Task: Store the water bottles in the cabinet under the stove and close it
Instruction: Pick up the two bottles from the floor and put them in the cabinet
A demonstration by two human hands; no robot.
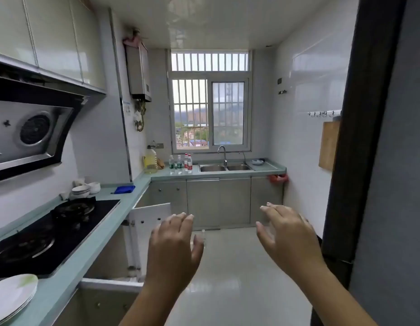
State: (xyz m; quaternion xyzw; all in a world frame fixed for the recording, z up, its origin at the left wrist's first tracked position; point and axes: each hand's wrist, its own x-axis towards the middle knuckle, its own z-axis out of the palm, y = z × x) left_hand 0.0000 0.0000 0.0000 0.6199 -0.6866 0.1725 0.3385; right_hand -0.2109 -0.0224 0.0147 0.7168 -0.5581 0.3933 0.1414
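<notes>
Several small water bottles (180, 164) with green and red labels stand on the far counter, left of the sink. The black gas stove (46, 234) is set in the left counter. Below it the cabinet stands open: one white door (152, 222) swings out into the aisle and a nearer door edge (110, 284) juts out lower down. My left hand (173, 245) and my right hand (286, 234) are raised in front of me, fingers spread, holding nothing, far from the bottles.
A double sink (224, 167) with a tap sits under the window. A large oil jug (150, 161) stands in the corner. Bowls (83, 189), a blue cloth (124, 189) and stacked plates (11, 295) lie on the left counter. A dark door frame (359, 137) borders the right.
</notes>
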